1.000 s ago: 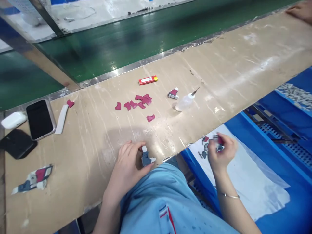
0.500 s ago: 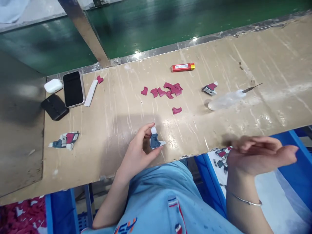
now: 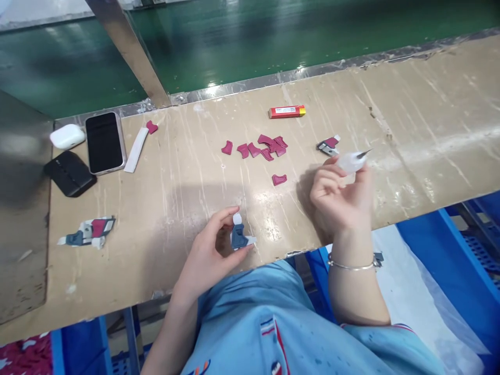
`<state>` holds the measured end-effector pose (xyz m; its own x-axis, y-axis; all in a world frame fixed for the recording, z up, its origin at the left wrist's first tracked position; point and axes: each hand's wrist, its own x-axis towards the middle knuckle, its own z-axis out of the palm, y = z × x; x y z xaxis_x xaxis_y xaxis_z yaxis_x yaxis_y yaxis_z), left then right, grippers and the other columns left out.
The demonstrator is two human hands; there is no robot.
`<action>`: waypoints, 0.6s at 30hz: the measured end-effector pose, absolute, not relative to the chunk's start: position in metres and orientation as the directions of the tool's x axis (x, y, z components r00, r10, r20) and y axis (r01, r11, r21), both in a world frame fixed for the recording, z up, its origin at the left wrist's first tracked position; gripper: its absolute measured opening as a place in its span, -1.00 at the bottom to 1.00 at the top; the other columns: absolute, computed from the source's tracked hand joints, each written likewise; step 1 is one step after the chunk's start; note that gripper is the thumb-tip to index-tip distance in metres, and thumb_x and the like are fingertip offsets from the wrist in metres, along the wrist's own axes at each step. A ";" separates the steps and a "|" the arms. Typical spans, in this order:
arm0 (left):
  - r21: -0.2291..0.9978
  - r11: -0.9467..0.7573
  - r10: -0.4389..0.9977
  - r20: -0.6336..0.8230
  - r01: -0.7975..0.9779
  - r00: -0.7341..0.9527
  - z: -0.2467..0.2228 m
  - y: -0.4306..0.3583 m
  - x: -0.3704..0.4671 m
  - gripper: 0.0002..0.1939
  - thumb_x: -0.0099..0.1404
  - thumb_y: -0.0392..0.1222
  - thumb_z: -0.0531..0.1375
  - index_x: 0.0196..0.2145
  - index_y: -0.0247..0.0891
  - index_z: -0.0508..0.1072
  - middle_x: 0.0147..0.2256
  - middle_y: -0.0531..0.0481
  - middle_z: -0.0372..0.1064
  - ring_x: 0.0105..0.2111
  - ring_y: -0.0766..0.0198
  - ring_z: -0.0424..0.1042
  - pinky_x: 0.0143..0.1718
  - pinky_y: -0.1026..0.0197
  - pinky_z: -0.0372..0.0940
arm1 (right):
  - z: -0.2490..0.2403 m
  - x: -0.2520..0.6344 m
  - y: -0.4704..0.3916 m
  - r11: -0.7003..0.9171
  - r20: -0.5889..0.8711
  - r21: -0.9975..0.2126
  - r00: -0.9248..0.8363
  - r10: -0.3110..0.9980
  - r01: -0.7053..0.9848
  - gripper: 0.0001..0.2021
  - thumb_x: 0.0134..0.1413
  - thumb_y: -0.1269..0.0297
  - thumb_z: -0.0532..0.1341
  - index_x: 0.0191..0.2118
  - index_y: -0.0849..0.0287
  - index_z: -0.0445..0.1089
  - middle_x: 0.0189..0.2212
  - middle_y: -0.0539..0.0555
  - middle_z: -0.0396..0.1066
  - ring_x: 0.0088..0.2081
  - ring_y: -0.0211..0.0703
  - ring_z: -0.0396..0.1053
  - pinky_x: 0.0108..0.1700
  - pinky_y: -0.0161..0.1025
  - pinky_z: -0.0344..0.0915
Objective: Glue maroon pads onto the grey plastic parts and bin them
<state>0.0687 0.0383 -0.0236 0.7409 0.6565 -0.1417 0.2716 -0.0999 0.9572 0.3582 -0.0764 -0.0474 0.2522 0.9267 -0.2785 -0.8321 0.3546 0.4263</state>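
Observation:
Between the thumb and fingers of my left hand is a small blue-grey and white plastic part, held just above the bench near its front edge. My right hand is closed around a translucent squeeze bottle with a thin dark needle tip pointing right and away from me. Just beyond that hand lies a grey, white and maroon assembled piece. Several loose maroon pieces lie mid-bench, and a single maroon piece sits nearer me. A longer assembled piece rests at the left.
A red lighter lies toward the back. At the left are a phone, a white earbud case, a black case and a white strip. Blue bins stand below the front edge, one holding maroon pieces.
My right hand has moved from over the right bin onto the bench and taken hold of the squeeze bottle, which is now lifted and tilted. My left hand keeps its hold on the plastic part.

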 end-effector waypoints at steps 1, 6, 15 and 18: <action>0.960 -0.085 0.669 -0.143 0.267 0.729 -0.024 0.038 0.069 -0.39 0.28 -0.18 0.45 0.23 0.06 0.43 -0.12 0.04 0.50 -0.13 0.22 0.52 -0.09 0.19 0.40 | -0.045 0.344 -0.073 0.374 -0.311 0.138 0.318 0.896 -0.917 -0.77 0.07 0.14 0.49 -0.22 0.05 0.52 -0.59 -0.14 0.25 -0.60 -0.29 0.08 -0.61 -0.27 0.05; 0.968 -0.039 0.723 -0.144 0.248 0.676 -0.028 0.037 0.072 -0.39 0.27 -0.24 0.43 0.23 0.00 0.41 -0.14 0.04 0.49 -0.15 0.24 0.52 -0.06 0.18 0.40 | -0.035 0.261 -0.065 0.231 -0.052 -0.904 0.630 0.775 -0.359 -0.55 0.13 -0.25 0.44 -0.17 0.06 0.57 -0.59 -0.10 0.36 -0.63 -0.29 0.21 -0.62 -0.28 0.15; 0.974 -0.076 0.697 -0.101 0.214 0.710 -0.029 0.036 0.073 -0.34 0.28 -0.32 0.40 0.27 0.03 0.37 -0.10 0.04 0.49 -0.24 0.27 0.49 -0.11 0.17 0.42 | -0.054 0.237 -0.078 0.092 0.154 -0.988 0.699 0.698 0.127 -0.53 0.21 -0.22 0.40 -0.01 0.05 0.58 -0.14 0.16 0.60 -0.12 0.10 0.62 -0.17 -0.02 0.56; 0.975 -0.086 0.696 -0.087 0.204 0.713 -0.030 0.036 0.073 -0.35 0.29 -0.31 0.40 0.27 0.05 0.37 -0.10 0.06 0.48 -0.24 0.27 0.49 -0.10 0.18 0.42 | -0.055 0.237 -0.079 0.097 0.194 -0.980 0.704 0.683 0.176 -0.54 0.22 -0.23 0.39 -0.01 0.02 0.57 -0.14 0.16 0.59 -0.14 0.10 0.62 -0.19 -0.02 0.56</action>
